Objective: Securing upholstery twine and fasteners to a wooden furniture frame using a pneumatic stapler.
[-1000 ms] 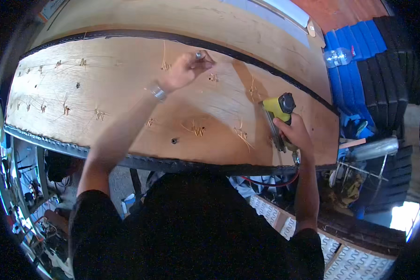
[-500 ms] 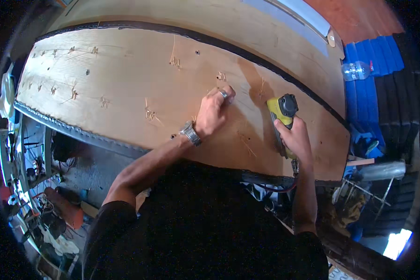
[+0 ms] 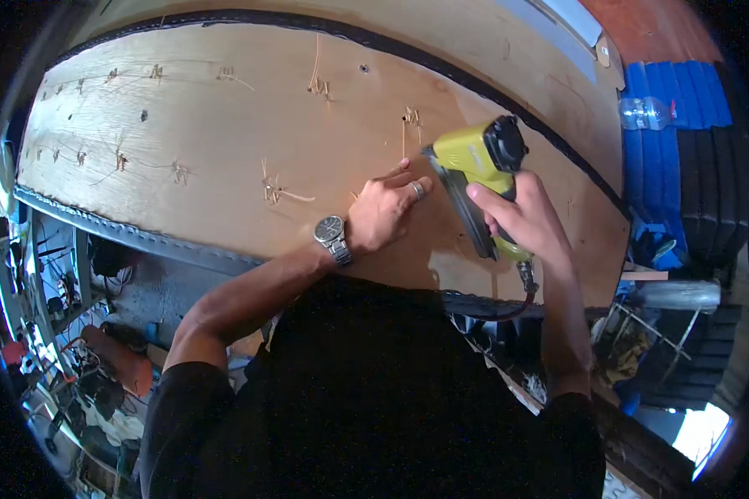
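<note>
My right hand (image 3: pixel 524 218) grips a yellow-green pneumatic stapler (image 3: pixel 473 158); its nose hovers just right of my left fingertips, and a hose fitting hangs from its handle. My left hand (image 3: pixel 381 208), with a ring and a wristwatch, lies low on a thin plywood panel (image 3: pixel 216 150). A light twine (image 3: pixel 404 140) runs down from a cluster of staples (image 3: pixel 411 117) to its fingertips, which look closed on it. The exact pinch is partly hidden. Other twine ends (image 3: pixel 273 191) stick up from stapled spots across the panel.
Dark stitched trim (image 3: pixel 141 231) borders the panel. Behind it stands another pale wooden surface (image 3: pixel 474 46). At right, a plastic bottle (image 3: pixel 645 113) lies on blue ribbed material (image 3: pixel 651 166). A red hose (image 3: pixel 508 314) passes below the panel's near edge. Tools and a reddish cylinder (image 3: pixel 121 362) fill the floor at left.
The stapler has swung up and left, its nose now close to my left hand. My left hand has shifted slightly down, and its fingers have changed position. The view has moved a little.
</note>
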A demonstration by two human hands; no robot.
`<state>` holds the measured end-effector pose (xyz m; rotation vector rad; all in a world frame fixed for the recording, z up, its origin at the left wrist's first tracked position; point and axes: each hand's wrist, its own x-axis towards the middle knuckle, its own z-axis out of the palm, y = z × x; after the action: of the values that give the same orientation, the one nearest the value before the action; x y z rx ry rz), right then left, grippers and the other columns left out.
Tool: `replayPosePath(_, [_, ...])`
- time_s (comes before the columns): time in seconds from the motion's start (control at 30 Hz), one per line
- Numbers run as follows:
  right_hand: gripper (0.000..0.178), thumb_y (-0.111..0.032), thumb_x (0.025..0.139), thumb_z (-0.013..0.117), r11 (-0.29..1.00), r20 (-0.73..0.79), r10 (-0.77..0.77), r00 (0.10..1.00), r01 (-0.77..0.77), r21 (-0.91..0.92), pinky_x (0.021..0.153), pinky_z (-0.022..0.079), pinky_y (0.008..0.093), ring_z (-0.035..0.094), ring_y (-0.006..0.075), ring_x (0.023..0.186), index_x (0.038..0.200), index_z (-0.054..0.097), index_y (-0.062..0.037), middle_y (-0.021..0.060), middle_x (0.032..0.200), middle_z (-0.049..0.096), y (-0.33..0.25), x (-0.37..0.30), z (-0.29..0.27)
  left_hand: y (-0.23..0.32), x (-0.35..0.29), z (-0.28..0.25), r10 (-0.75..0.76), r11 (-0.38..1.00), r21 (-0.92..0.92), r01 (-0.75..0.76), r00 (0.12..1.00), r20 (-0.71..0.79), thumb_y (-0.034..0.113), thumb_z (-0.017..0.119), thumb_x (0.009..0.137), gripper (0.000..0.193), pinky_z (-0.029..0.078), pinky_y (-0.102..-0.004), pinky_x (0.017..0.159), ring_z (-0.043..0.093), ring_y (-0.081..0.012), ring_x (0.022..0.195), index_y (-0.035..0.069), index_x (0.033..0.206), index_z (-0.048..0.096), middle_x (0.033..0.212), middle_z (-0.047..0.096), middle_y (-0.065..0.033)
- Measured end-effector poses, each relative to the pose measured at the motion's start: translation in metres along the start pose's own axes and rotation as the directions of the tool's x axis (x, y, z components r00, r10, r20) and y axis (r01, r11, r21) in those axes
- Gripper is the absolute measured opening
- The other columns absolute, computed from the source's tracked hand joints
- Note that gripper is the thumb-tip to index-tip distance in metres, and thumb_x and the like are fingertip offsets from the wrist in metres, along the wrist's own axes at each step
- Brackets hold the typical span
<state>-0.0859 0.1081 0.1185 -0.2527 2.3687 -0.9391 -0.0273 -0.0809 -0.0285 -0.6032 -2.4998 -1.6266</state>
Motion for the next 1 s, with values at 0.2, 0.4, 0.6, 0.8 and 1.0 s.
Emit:
replayPosePath(0.2, [0.023, -0.02, 0.091, 0.063, 0.999, 0.071, 0.038, 0.997, -0.036, -0.024, 0.049, 0.045, 0.0267, 0.056, 0.0103, 0.051, 0.08, 0.061, 0.0, 0.0023, 0.059, 0.057, -0.006, 0.014, 0.016, 0.001, 0.004, -0.005, 0.098, 0.995, -0.029, -0.099, 0.994, -0.05, -0.004, 0.058, 0.069, 0.047, 0.049, -0.0454, 0.097, 0.061, -0.0408, 0.09, 0.005, 0.115, 0.057, 0.09, 0.062, -0.0181])
replayPosePath(0.4, [0.025, -0.022, 0.087, 0.067, 0.992, 0.05, 0.115, 0.992, -0.113, -0.052, 0.054, 0.048, 0.0332, 0.062, 0.0173, 0.055, 0.085, 0.062, 0.0025, 0.0099, 0.064, 0.063, -0.005, 0.014, 0.026, 0.001, 0.002, -0.009, 0.046, 0.997, -0.064, -0.046, 0.999, -0.003, -0.003, 0.059, 0.069, 0.048, 0.053, -0.0455, 0.075, 0.061, -0.0375, 0.094, 0.007, 0.116, 0.058, 0.091, 0.062, -0.0169])
replayPosePath(0.6, [0.025, -0.02, 0.084, 0.068, 0.989, -0.039, 0.007, 0.999, -0.013, -0.146, 0.07, 0.05, 0.0422, 0.067, 0.0334, 0.075, 0.092, 0.063, 0.0033, 0.0216, 0.079, 0.066, -0.007, 0.015, 0.034, -0.007, 0.001, 0.0, 0.115, 0.992, -0.041, -0.116, 0.993, -0.033, -0.001, 0.063, 0.065, 0.051, 0.053, -0.045, 0.075, 0.061, -0.0381, 0.093, 0.005, 0.115, 0.058, 0.094, 0.062, -0.0173])
replayPosePath(0.8, [0.022, -0.021, 0.09, 0.064, 0.996, -0.075, 0.002, 0.997, -0.009, -0.094, 0.047, 0.044, 0.0265, 0.054, 0.0095, 0.049, 0.083, 0.061, -0.0007, 0.0009, 0.059, 0.056, -0.006, 0.017, 0.034, -0.001, 0.005, -0.007, 0.07, 0.995, -0.072, -0.074, 0.996, -0.059, -0.002, 0.064, 0.063, 0.045, 0.054, -0.0441, 0.076, 0.062, -0.0388, 0.089, 0.004, 0.107, 0.059, 0.094, 0.063, -0.0185])
replayPosePath(1.0, [0.022, -0.021, 0.091, 0.064, 0.996, -0.088, 0.062, 0.994, -0.056, 0.076, 0.048, 0.044, 0.0258, 0.053, 0.0094, 0.051, 0.085, 0.062, -0.0006, 0.0012, 0.06, 0.055, -0.005, 0.013, 0.019, -0.023, 0.045, -0.047, 0.004, 1.0, -0.009, -0.005, 0.991, -0.132, -0.001, 0.062, 0.074, 0.019, 0.053, -0.0414, 0.077, 0.062, -0.0322, 0.09, 0.006, 0.092, 0.062, 0.1, 0.064, -0.0146])
